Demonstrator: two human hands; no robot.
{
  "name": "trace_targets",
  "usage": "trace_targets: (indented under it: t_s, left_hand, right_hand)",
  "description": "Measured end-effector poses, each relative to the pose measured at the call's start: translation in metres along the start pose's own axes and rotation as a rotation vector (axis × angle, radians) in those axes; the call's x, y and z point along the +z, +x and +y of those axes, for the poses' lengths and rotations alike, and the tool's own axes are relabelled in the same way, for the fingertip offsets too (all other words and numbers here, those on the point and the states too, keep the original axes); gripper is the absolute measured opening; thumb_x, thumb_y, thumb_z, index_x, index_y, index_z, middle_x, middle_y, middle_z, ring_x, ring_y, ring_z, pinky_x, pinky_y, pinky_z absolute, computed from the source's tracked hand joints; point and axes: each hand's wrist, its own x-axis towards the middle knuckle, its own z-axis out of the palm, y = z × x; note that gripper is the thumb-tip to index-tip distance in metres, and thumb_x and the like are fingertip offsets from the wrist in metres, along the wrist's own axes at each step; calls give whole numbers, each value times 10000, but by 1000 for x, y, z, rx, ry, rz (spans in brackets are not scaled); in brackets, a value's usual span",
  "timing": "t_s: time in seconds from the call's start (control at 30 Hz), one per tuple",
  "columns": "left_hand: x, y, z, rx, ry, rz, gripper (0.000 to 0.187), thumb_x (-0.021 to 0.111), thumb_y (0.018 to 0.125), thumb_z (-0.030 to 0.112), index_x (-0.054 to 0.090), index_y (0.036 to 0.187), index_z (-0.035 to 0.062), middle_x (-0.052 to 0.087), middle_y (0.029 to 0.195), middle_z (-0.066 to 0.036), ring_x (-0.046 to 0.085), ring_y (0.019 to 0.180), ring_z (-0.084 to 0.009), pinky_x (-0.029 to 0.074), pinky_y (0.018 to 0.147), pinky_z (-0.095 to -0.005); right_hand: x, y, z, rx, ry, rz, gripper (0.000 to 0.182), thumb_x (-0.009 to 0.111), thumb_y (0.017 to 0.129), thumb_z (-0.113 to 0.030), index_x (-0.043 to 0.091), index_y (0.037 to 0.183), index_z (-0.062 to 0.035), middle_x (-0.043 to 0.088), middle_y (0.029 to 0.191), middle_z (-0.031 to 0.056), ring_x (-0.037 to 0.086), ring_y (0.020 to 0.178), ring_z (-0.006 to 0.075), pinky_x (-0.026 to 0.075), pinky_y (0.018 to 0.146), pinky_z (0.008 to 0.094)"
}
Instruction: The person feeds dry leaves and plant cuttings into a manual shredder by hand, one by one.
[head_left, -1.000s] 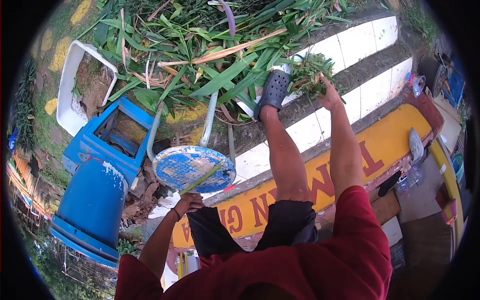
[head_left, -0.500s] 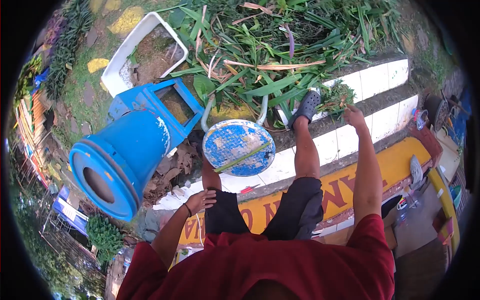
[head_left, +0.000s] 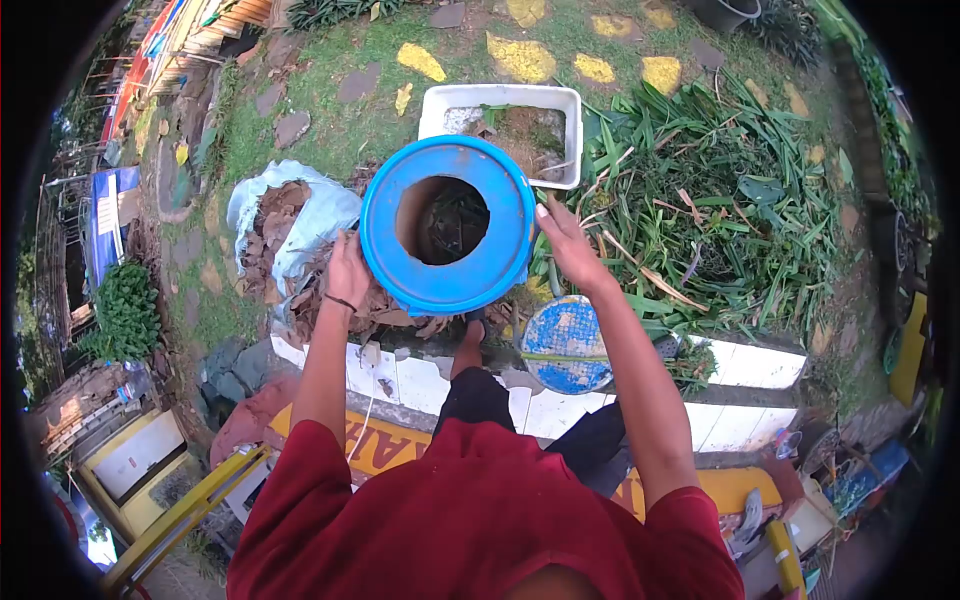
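Note:
A blue drum (head_left: 450,283) with a broad rim and a round opening in its top stands in front of me, its opening facing up toward my head. Some dark material shows deep inside, too dim to name. On the left side of the rim is my left hand (head_left: 347,268), its fingers curled against the drum. My right hand (head_left: 572,245) grips the opposite side, thumb up along the edge and the other fingers partly hidden. Just below my right hand sits a round stool (head_left: 566,335) with a worn blue-and-white top and a green stalk lying across it.
Behind the drum is a white rectangular tub (head_left: 572,130) with soil-like matter in it. Cut green leaves (head_left: 700,220) are heaped to the right. A pale blue sack (head_left: 320,210) of dry brown leaves lies left. White tiled steps (head_left: 745,428) run near my legs.
My view has swung left toward the drum. Both hands have come up to its sides; before, the left was by my knee and the right near clippings on the step.

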Motion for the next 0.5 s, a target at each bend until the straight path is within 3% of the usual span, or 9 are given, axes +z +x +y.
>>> trace_targets:
  t_s: [0.03, 0.07, 0.1, 0.17, 0.23, 0.3, 0.4, 0.43, 0.5]
  left_hand:
    - [8, 12, 0, 4, 82, 71, 660, 384, 1037, 501, 345, 1514, 48, 496, 1437, -131, 494, 1293, -263, 366, 1111, -393]
    - [14, 18, -3, -1, 164, 143, 606, 434, 1045, 421, 358, 1502, 32, 513, 1412, -137, 521, 1256, -256, 404, 1074, -374]
    - [16, 17, -11, 7, 133, 149, 606, 434, 1045, 421, 358, 1502, 32, 513, 1412, -137, 521, 1256, -256, 404, 1074, -374]
    - [19, 25, -21, 292, 438, 260, 537, 537, 1009, 240, 386, 1467, 3, 561, 1340, -135, 558, 1184, -243, 434, 1026, -373]
    - [24, 18, -28, 492, 518, 375, 531, 575, 965, 124, 395, 1447, -7, 588, 1292, -128, 574, 1139, -226, 442, 1007, -350]
    - [24, 1, -16, 546, 510, 383, 507, 578, 979, 155, 414, 1433, 2, 594, 1263, -122, 582, 1107, -206, 449, 993, -332]
    - [10, -32, 14, 378, 43, 256, 451, 587, 998, 200, 464, 1386, 7, 595, 1244, -100, 577, 1096, -166, 470, 958, -329]
    - [-11, -39, 16, 363, -69, 211, 431, 599, 1000, 245, 494, 1347, 12, 615, 1192, -100, 618, 1013, -174, 516, 886, -337]
    - [-45, -75, 30, 257, -218, 214, 439, 599, 1005, 310, 509, 1318, 15, 636, 1096, -100, 658, 903, -195, 554, 796, -344]
  right_hand:
    - [23, 14, -4, 27, -119, 42, 779, 462, 999, -559, 307, 1542, -23, 346, 1552, 252, 297, 1471, 333, 228, 1194, 396]
    - [43, 31, 6, -6, -7, 21, 975, 532, 926, -626, 207, 1547, 51, 220, 1580, 319, 222, 1484, 413, 190, 1211, 422]
    - [51, 28, -1, -15, -36, 9, 975, 532, 926, -626, 207, 1547, 51, 220, 1580, 319, 222, 1484, 413, 190, 1211, 422]
    - [65, 20, -20, 46, 7, 160, 975, 581, 927, -565, 179, 1540, 78, 251, 1560, 333, 290, 1454, 426, 233, 1197, 434]
    - [61, 4, -47, -11, 23, 144, 939, 636, 929, -489, 202, 1519, 98, 399, 1476, 302, 442, 1366, 370, 343, 1137, 418]
    - [61, -15, -83, -2, 46, 214, 891, 649, 931, -480, 262, 1510, 75, 466, 1421, 272, 477, 1330, 327, 386, 1095, 412]
    - [65, -31, -142, -18, 48, 112, 794, 615, 968, -457, 301, 1520, 20, 503, 1399, 225, 483, 1323, 283, 393, 1090, 400]
    - [71, -30, -155, -13, 33, 106, 794, 615, 968, -457, 301, 1520, 20, 503, 1399, 225, 483, 1323, 283, 393, 1090, 400]
    - [89, -25, -173, -109, 219, -175, 693, 578, 1004, -417, 336, 1520, -23, 515, 1396, 180, 526, 1268, 254, 411, 1070, 377]
